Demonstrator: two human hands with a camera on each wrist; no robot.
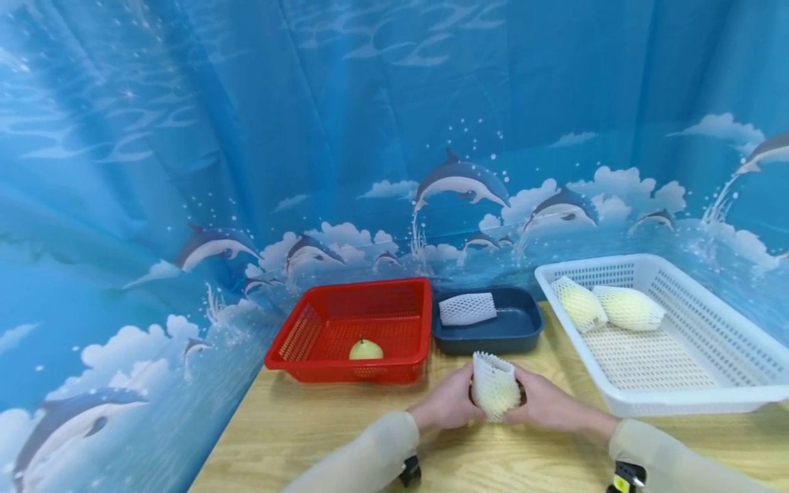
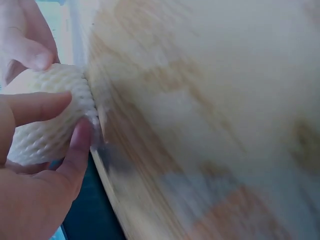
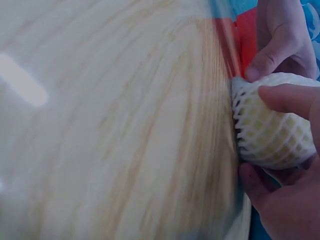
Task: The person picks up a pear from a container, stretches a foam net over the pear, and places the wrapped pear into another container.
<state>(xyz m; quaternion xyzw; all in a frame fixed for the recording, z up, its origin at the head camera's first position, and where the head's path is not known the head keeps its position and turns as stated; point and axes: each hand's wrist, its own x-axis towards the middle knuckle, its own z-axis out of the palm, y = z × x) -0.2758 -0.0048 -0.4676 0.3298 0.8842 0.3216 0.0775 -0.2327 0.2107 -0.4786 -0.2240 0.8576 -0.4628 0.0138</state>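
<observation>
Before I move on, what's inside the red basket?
A yellow-green pear, stem upward, is in the red basket. The near wall mostly covers its lower part and the floor's near edge.

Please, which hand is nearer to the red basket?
Left. The left hand is in front and to the right of the red basket; the right hand is farther right, past the netted fruit.

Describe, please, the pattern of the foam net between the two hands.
The foam net has a white, diamond-shaped mesh, showing best in the right wrist view.
</observation>
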